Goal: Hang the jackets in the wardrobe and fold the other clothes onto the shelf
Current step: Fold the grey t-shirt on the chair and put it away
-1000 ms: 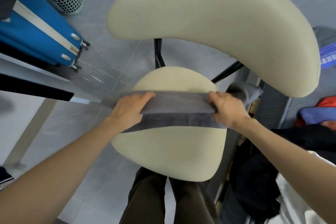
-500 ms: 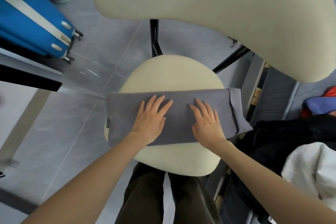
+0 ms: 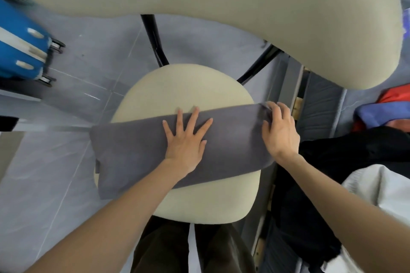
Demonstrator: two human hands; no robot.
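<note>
Presently, at the far left, a blue suitcase [image 3: 20, 51] is standing on the tiled floor [image 3: 55, 173], playing no part in the work. Moving right, the grey garment [image 3: 133, 155] is lying across the cream chair seat [image 3: 177, 86] as a long folded band, its left end overhanging the seat edge. The left hand [image 3: 185, 139] is pressing flat on the middle of the band, fingers straight and spread wide, holding nothing. Just beside it, the right hand [image 3: 280, 133] is gripping the band's right end, fingers curling over the far corner of the cloth. Further right, a dark heap of clothes [image 3: 343, 155] is waiting beside the chair, with a white garment [image 3: 377, 188] lying against it nearer the person and red and blue items [image 3: 381, 111] showing beyond it. Judgement: the folding of this one piece is proceeding at a middle stage, the lengthwise folds appearing done and a crosswise fold remaining. Neither wardrobe nor shelf is showing in view, so nothing can be confirmed as hung or shelved. The heap is suggesting that most of the task is remaining, though which pieces are jackets cannot be told.
</note>
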